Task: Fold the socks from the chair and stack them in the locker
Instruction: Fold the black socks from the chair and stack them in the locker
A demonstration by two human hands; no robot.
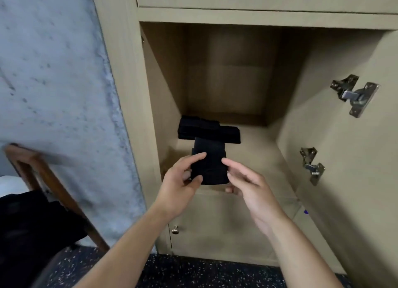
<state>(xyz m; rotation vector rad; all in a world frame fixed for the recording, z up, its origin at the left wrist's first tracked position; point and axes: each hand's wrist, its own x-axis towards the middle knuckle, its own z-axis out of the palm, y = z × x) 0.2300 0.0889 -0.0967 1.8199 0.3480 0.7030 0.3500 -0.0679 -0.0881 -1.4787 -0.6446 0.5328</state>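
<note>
A folded black sock bundle (210, 161) is held at the front edge of the open locker (254, 150). My left hand (181, 186) grips its left side, thumb on top and fingers beneath. My right hand (249, 186) is at its right side, fingers loosely spread, with fingertips under the bundle's lower right corner. Deeper on the locker floor lies a stack of folded black socks (206, 129). More dark cloth (32, 223) lies on the wooden chair (51, 180) at the lower left.
The locker door (355, 180) stands open on the right, with two metal hinges (355, 95) on it. A closed lower door with a small knob (175, 229) is below. A grey wall (53, 83) is on the left, dark speckled floor (193, 272) below.
</note>
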